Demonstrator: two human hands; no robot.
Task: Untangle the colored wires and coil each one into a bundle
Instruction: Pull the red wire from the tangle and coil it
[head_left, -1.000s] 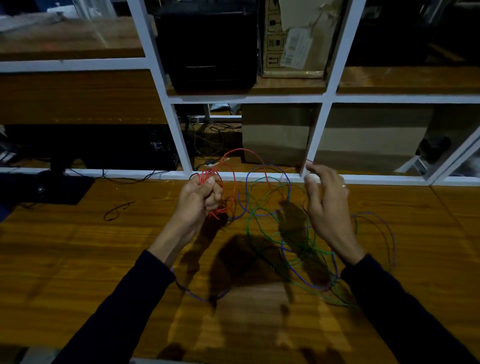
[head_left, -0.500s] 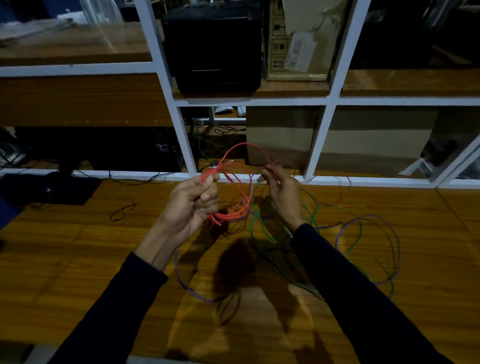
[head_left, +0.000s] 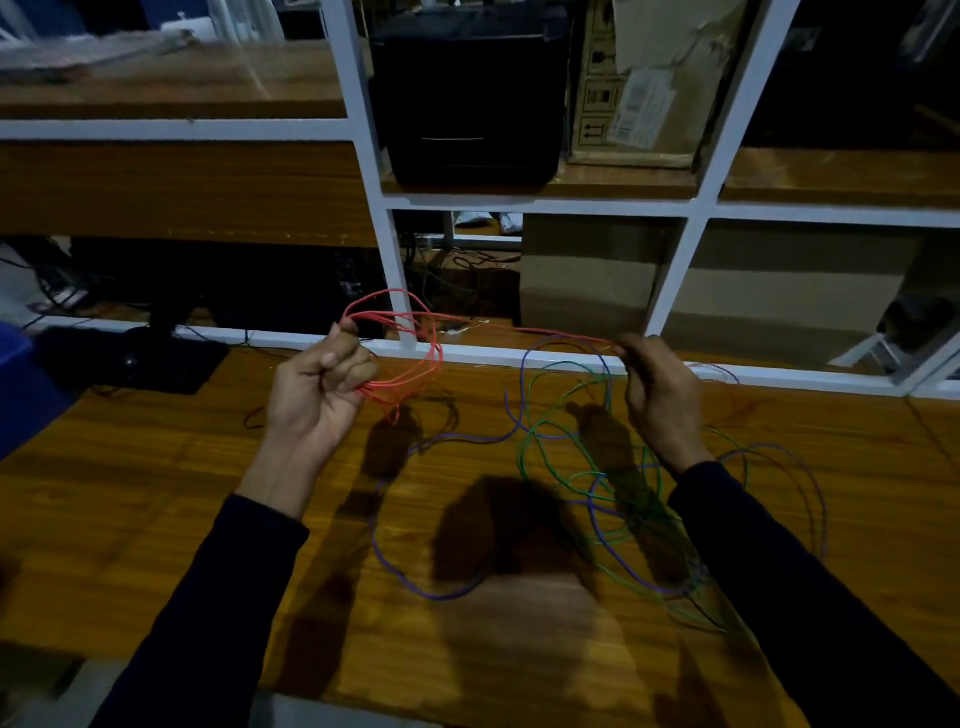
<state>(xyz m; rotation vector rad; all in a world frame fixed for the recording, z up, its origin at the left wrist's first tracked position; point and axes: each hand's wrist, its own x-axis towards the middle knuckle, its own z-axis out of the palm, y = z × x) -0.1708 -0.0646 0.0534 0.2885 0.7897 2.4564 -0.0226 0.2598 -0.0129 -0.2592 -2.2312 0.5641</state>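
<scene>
- The left hand (head_left: 319, 387) is closed around a red coil (head_left: 402, 345) of several loops, held up above the tabletop (head_left: 156, 499); its grip is pressed together on the gathered strands
- The right hand (head_left: 657, 392) has its fingertips pinched on the free run of the red wire (head_left: 519, 328), which stretches nearly straight from the coil across to it
- Half a second ago the right hand was right up against the coil, laying a loop on; now it has swung out well apart to the right, drawing a fresh length of red taut between the hands
- That reads as one cycle of a wind: pull out slack, then bring it back round onto the coil. The red looks largely free of the tangle, so this bundle seems well on its way
- The green wire (head_left: 550, 452) and purple wire (head_left: 415, 582) lie loose on the tabletop, crossing each other many times below and around the right hand; neither is coiled yet
- A faint tail runs on past the right hand toward the white frame (head_left: 779, 371); whether it is red or purple I cannot tell
- Risk, as I judge it: the drawn red may drag purple loops up with it where they cross near the right hand
</scene>
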